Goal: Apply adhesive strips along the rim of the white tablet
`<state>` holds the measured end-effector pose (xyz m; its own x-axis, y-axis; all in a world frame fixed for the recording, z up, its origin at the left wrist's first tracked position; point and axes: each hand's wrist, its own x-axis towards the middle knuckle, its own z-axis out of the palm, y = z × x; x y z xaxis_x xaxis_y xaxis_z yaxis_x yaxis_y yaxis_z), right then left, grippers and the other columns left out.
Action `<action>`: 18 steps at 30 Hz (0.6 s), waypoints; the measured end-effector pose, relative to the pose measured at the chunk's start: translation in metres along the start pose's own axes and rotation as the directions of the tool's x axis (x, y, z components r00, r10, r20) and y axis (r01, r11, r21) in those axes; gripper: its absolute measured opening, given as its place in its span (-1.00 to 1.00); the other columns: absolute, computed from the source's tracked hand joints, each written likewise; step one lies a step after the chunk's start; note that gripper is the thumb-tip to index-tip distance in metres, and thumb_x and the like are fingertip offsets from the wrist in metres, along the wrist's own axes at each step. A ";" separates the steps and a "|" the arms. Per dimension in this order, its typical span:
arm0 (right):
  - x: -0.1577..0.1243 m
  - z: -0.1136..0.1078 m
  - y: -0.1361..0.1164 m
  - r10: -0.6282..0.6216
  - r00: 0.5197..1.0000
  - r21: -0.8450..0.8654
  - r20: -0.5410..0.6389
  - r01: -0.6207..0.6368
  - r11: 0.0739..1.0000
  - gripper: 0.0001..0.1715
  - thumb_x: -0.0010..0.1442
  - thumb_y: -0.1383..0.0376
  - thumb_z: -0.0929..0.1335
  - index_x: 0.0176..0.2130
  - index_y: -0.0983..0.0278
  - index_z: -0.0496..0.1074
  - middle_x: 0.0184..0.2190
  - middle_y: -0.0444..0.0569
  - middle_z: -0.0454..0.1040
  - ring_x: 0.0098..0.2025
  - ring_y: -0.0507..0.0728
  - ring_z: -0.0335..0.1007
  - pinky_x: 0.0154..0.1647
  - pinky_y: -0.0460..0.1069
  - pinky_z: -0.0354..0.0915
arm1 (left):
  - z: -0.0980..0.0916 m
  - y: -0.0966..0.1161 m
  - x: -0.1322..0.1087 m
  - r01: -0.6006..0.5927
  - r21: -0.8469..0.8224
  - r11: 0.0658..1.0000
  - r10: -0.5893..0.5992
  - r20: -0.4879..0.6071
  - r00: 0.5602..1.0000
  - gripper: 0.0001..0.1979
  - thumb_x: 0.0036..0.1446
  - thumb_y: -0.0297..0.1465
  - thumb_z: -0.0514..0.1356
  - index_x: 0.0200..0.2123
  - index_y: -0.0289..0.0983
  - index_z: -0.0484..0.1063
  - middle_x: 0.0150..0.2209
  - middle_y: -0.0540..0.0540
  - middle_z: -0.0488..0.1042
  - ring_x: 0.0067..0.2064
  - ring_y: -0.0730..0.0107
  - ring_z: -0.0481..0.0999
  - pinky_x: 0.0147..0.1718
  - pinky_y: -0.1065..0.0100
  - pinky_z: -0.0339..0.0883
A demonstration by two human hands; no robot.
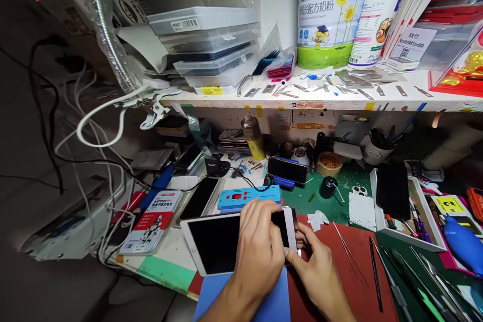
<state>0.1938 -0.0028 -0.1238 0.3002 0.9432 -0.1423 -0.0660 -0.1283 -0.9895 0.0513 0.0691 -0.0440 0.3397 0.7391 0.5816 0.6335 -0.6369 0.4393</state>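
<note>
A white tablet with a dark screen lies on the bench, partly on a blue mat and a red mat. My left hand presses down on the tablet's right half, fingers spread over the glass. My right hand grips the tablet's right end, thumb and fingers pinching the edge near the home button. What sits between those fingers is hidden.
A blue heater box with a red display stands just behind the tablet. Tweezers and a black spudger lie on the red mat. A white tray holds a dark phone at right. Cables hang left. A shelf overhangs the back.
</note>
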 end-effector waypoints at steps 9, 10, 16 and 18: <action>-0.018 0.011 0.014 0.080 0.997 -0.013 0.014 -0.079 0.997 -0.20 0.27 -0.36 0.55 0.03 0.26 0.71 -0.26 0.02 0.73 -0.27 0.17 0.60 -0.22 0.01 0.50 | 0.031 -0.026 0.041 0.386 -0.041 0.922 -0.307 0.533 0.788 -0.91 0.53 -0.40 0.26 -0.07 -0.23 0.60 -0.04 -0.08 0.70 0.04 0.22 0.69 0.20 0.04 0.59; -0.022 0.012 0.017 0.086 0.996 -0.015 0.016 -0.086 0.996 -0.16 0.28 -0.39 0.54 0.05 0.27 0.71 -0.24 0.04 0.74 -0.26 0.18 0.62 -0.21 0.02 0.52 | 0.034 -0.028 0.043 0.408 -0.030 0.913 -0.315 0.585 0.748 -0.85 0.54 -0.28 0.32 -0.05 -0.24 0.61 -0.03 -0.09 0.69 0.03 0.22 0.70 0.19 0.02 0.61; -0.037 -0.021 0.017 0.106 0.991 -0.223 -0.081 -0.121 0.967 -0.10 0.33 -0.39 0.49 0.12 0.32 0.73 -0.27 0.09 0.76 -0.31 0.21 0.72 -0.26 0.04 0.60 | 0.043 -0.029 0.045 0.433 0.038 0.901 -0.313 0.749 0.585 -0.69 0.52 -0.12 0.37 0.06 -0.25 0.63 0.10 -0.16 0.69 0.16 0.13 0.70 0.25 -0.08 0.61; -0.026 -0.048 0.006 0.063 0.978 -0.337 -0.200 -0.129 0.933 -0.08 0.30 -0.42 0.49 0.10 0.32 0.73 -0.22 0.15 0.77 -0.27 0.26 0.73 -0.23 0.09 0.63 | 0.044 -0.028 0.046 0.431 0.056 0.901 -0.314 0.769 0.557 -0.68 0.52 -0.12 0.37 0.07 -0.25 0.63 0.11 -0.17 0.68 0.16 0.12 0.69 0.25 -0.08 0.61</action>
<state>0.2309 -0.0428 -0.1272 0.4802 0.8527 -0.2058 0.2207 -0.3445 -0.9125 0.0798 0.1306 -0.0590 0.5246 0.7802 -0.3408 0.7562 -0.2431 0.6075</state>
